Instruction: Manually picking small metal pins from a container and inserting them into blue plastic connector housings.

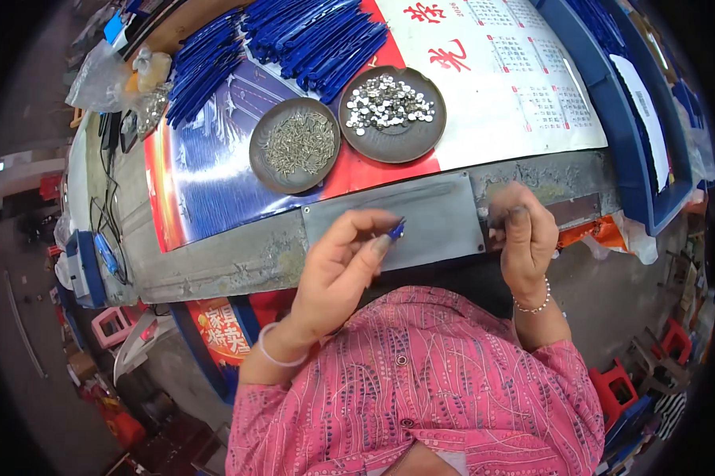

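My left hand (338, 266) is closed in a pinch on a small blue piece (395, 231) above the grey metal plate (429, 210). A bright bit shows at the tip of that piece, too small to make out. By the plate's right end, my right hand (526, 238) is also closed, thumb against curled fingers. It is partly blurred, and whatever it holds is hidden. Ahead of my hands, a brown dish (264, 170) contains many small metal pins. Touching it is a second brown dish (405, 147) with small round silver and dark discs.
Long blue strips (318, 40) lie piled at the far side on a printed calendar sheet (524, 95). A blue bin (665, 190) stands on the right. Plastic bags (103, 79) sit at the far left, above cables and a blue-handled tool (106, 252).
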Demonstrator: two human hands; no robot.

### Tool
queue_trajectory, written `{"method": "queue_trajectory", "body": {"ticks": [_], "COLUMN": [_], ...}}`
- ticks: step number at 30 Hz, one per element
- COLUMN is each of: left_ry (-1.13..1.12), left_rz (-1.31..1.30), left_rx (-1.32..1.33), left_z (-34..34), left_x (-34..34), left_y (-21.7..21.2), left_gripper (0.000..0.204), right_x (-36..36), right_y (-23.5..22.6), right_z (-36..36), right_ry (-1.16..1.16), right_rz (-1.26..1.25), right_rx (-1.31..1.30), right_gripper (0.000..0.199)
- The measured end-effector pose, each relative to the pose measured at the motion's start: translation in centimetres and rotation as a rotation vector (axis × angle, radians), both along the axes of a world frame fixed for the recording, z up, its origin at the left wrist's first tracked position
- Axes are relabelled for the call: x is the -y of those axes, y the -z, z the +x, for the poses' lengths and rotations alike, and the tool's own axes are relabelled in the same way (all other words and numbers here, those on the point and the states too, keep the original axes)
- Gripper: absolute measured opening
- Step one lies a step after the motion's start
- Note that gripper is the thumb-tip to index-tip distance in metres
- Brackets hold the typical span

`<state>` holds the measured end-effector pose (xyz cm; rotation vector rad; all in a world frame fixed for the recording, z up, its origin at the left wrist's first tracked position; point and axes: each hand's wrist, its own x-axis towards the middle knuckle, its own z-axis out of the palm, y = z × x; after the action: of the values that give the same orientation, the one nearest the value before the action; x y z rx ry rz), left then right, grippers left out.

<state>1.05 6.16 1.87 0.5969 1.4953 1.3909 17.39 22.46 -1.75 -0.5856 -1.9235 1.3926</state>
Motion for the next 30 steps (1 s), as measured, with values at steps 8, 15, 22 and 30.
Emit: {"method": "queue_trajectory", "body": {"ticks": [8,15,22,30], "left_ry": [0.353,0.61,0.489,0.531], "left_rz": [0.107,0.101,-0.007,0.073], "left_rx": [-1.008,-1.227,-1.228,-1.255], "left_z": [-1.4,-3.2,-5.1,-1.6], "left_x": [-5.9,-6.3,-2.0,-7.4], "left_y": [1.8,1.8,1.7,1.6], "left_gripper": [0.019,0.027,0.027,0.02], "right_x": [0.2,-0.6,-0.6,-0.3], "right_y": [1.9,1.9,2.1,1.7], "right_z": [0.4,0.2,0.2,-0.1], "right_ry": [0.085,0.016,0.01,0.027], "right_rz": [0.202,0.215,0.208,0.292], "right_rx": [-0.149,-0.144,-0.15,-0.123], "right_gripper": [0.036,0.023,0.024,0.022]}}
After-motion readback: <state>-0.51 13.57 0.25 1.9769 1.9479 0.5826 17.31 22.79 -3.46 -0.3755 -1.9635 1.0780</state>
